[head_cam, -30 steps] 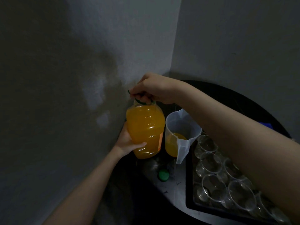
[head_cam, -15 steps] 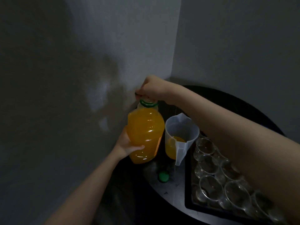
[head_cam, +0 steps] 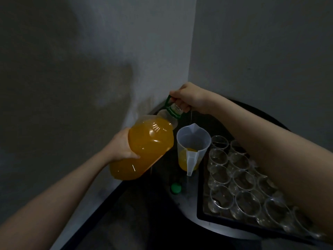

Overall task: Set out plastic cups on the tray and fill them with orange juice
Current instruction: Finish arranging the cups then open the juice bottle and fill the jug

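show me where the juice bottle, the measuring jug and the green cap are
juice bottle [head_cam: 144,148]: head view, on its orange-filled belly.
measuring jug [head_cam: 193,139]: head view, on the inner wall below the rim.
green cap [head_cam: 175,188]: head view, on its top face, lying on the table.

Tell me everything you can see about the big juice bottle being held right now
The large clear plastic bottle of orange juice is nearly full, uncapped, and tilted with its neck up and right, near the translucent plastic jug. A green ring and carry handle circle the neck. The right hand grips that handle; the left hand holds the base. It is off the table.
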